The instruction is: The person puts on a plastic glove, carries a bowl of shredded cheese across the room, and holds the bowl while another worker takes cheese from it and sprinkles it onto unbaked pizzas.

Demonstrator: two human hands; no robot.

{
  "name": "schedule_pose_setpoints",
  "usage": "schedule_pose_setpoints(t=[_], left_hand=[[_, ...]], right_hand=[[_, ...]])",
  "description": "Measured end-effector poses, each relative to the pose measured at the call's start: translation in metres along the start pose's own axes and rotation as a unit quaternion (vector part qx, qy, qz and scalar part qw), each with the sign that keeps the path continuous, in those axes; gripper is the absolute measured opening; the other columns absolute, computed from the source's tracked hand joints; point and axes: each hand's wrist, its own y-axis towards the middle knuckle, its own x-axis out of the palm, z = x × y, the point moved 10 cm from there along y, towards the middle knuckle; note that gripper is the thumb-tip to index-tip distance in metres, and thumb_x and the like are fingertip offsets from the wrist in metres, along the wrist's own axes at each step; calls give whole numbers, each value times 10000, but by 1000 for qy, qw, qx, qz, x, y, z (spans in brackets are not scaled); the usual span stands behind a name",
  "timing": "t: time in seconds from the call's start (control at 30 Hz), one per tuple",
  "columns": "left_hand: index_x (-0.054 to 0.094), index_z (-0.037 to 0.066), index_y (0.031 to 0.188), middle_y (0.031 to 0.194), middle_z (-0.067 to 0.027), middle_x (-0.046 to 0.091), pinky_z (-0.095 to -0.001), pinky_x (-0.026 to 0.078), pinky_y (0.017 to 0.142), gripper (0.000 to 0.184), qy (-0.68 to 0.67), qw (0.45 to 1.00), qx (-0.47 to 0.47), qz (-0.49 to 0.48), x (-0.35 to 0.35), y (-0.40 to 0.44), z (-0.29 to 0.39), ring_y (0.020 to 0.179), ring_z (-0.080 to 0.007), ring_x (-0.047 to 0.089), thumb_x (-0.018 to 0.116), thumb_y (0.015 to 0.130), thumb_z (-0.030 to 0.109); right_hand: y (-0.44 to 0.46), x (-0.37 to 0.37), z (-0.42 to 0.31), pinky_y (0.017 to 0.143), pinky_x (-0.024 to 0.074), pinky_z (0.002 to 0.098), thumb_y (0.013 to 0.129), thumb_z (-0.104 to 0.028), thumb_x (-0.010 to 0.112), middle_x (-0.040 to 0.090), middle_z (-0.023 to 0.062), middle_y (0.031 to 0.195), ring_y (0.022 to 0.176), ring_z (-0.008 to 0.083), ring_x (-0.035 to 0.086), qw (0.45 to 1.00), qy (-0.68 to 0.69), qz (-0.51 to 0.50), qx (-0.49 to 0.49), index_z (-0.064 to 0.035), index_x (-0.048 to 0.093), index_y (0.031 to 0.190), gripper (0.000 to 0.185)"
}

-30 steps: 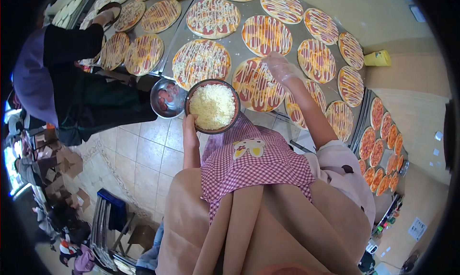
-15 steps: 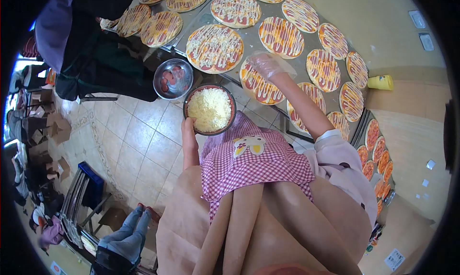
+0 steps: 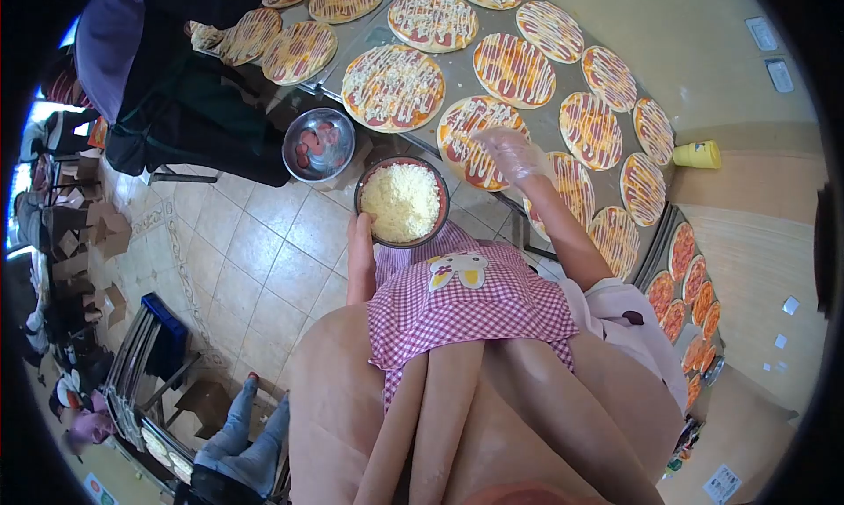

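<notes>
My left hand (image 3: pixel 361 241) grips the near left side of a dark-rimmed bowl (image 3: pixel 446 208), thumb over the rim. Grated cheese (image 3: pixel 401 202) fills the bowl. My right hand (image 3: pixel 512 156), in a clear plastic glove, is over the near edge of a pizza (image 3: pixel 470 123) with sausage slices and white sauce stripes. Its fingers are drawn together and point left; what they hold, if anything, is hidden. Left of that one, another pizza (image 3: pixel 393 87) has cheese shreds scattered over its sauce.
Several striped pizzas cover the metal table (image 3: pixel 457 70). A steel bowl (image 3: pixel 318 145) with sausage slices is at its near left edge, beside a person in dark clothes (image 3: pixel 189 109). A yellow cup (image 3: pixel 699 154) lies at the right. More pizzas (image 3: pixel 681 250) lie farther right.
My right hand has moved right and toward me over the pizza, uncovering more of its far side. The bowl of cheese in my left hand has shifted slightly right.
</notes>
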Motion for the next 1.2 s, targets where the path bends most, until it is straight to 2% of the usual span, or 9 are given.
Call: schedule_pose_setpoints(t=[0.07, 0.17, 0.27, 0.37, 0.47, 0.57, 0.8, 1.0, 1.2], left_hand=[[499, 16, 1040, 939, -61, 518, -284, 409, 752, 391, -8, 1000, 19, -21, 7, 5, 3, 834, -156, 495, 486, 816, 337], [418, -29, 1232, 1158, -130, 503, -294, 352, 906, 541, 34, 999, -20, -15, 16, 5, 15, 1048, -217, 471, 418, 757, 230], [415, -24, 1237, 1166, -130, 498, -296, 345, 914, 546, 29, 999, -26, -22, 19, 14, 20, 1062, -219, 463, 419, 750, 224], [409, -23, 1242, 1178, -132, 490, -299, 334, 928, 550, 16, 999, -29, -17, 20, 21, 29, 1076, -222, 456, 419, 751, 225], [505, 4, 1019, 951, -77, 517, -283, 383, 779, 387, -5, 1000, -6, -13, 19, 28, 42, 874, -158, 481, 495, 804, 326], [385, -28, 1265, 1214, -143, 471, -310, 298, 968, 573, 18, 999, -41, -19, 18, 37, 50, 1124, -230, 430, 422, 757, 234], [368, -26, 1284, 1263, -145, 444, -319, 268, 996, 580, 61, 997, -34, -14, 5, 55, 83, 1170, -228, 402, 421, 770, 239], [372, -30, 1279, 1262, -146, 441, -316, 269, 993, 572, 49, 998, -28, -3, -1, 79, 100, 1169, -229, 397, 424, 775, 237], [400, -45, 1246, 1217, -148, 466, -306, 300, 963, 545, 31, 999, -8, -14, -2, 105, 107, 1125, -227, 424, 432, 770, 219]], right_hand=[[1, -31, -1, 834, 437, 362, 867, -182, 474, 605, 113, 996, 898, 282, 580, 995, 44, 94, -2, -113, 610, 1022, 217], [-2, 8, 32, 835, 435, 356, 864, -206, 481, 610, 113, 978, 895, 273, 583, 998, -3, -56, 40, -111, 621, 1009, 223], [2, -29, 23, 824, 438, 352, 862, -257, 456, 611, 102, 950, 932, 282, 564, 994, -43, 105, -5, -127, 623, 1010, 259], [25, -11, 53, 833, 429, 344, 848, -254, 479, 600, 103, 968, 938, 272, 558, 982, 18, -33, 184, -128, 631, 993, 245], [83, -7, 49, 839, 424, 347, 840, -218, 517, 601, 100, 936, 911, 258, 557, 985, 61, 1, 160, -112, 632, 992, 218], [141, 14, 28, 835, 423, 341, 828, -166, 513, 583, 101, 937, 927, 256, 543, 999, 4, 15, 43, -113, 623, 995, 207], [196, 58, 19, 826, 433, 337, 767, -41, 498, 558, 95, 941, 941, 255, 530, 979, -169, 33, -111, -118, 589, 1001, 263], [191, 72, 57, 877, 417, 342, 767, -32, 465, 547, 123, 1044, 1037, 267, 511, 989, -137, -45, -16, -99, 578, 1006, 273], [175, 55, 43, 907, 413, 319, 717, 18, 522, 542, 102, 1071, 1035, 261, 507, 994, -62, -56, -69, -85, 554, 1104, 401]])
